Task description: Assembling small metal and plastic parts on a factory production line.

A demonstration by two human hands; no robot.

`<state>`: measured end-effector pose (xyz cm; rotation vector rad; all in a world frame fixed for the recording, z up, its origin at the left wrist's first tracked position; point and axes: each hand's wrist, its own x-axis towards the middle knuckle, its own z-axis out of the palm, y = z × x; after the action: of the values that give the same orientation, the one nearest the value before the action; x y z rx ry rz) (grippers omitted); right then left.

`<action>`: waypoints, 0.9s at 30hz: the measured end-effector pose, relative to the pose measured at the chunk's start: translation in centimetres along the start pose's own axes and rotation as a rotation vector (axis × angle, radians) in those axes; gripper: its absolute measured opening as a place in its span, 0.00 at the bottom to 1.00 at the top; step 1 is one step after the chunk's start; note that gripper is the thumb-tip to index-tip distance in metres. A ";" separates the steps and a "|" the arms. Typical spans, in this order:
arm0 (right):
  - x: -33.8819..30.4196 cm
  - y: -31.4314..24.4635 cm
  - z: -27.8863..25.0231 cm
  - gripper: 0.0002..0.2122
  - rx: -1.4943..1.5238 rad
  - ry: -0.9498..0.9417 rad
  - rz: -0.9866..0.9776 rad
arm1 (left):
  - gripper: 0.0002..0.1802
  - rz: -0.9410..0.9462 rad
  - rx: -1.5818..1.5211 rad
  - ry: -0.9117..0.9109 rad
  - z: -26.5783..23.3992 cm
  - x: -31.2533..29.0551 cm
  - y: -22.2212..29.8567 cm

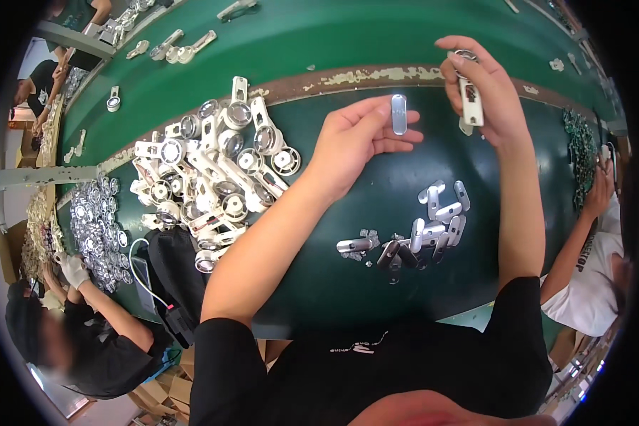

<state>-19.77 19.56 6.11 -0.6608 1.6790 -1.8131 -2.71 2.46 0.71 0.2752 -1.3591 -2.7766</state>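
Note:
My left hand [351,135] pinches a silvery oblong plate with rounded ends [399,117] between thumb and fingers, its other fingers stretched out behind. To the right and a little farther away, my right hand [500,99] is closed around a white plastic part with a round head [471,106]. That part's handle points toward me, with a dark slot along it, while fingers partly cover the round end. The two pieces are apart. Below my hands, several similar silvery plates [449,211] lie loosely together on the dark green table, beside small clear bits [368,240].
Left of my left arm is a large heap of white round-headed parts [224,160], with a pile of shiny rings [96,220] beyond. A black pouch [174,263] and white cable lie near it. A raised worn strip [362,75] crosses the table. Co-workers sit on both sides.

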 end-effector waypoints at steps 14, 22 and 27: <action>0.7 -3.5 3.4 0.16 -0.484 -0.247 0.029 | 0.22 0.014 -0.011 -0.039 -0.2 0.3 0.1; 2.1 -2.2 5.6 0.19 -0.819 -0.116 -0.101 | 0.21 0.006 -0.025 -0.045 -0.2 0.0 0.2; 2.0 -2.8 5.8 0.14 -0.890 -0.163 -0.032 | 0.21 0.005 -0.016 -0.049 0.0 0.2 0.0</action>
<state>-17.37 14.22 9.35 -1.1498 2.3330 -0.9138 -2.88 2.45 0.68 0.2034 -1.3445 -2.8070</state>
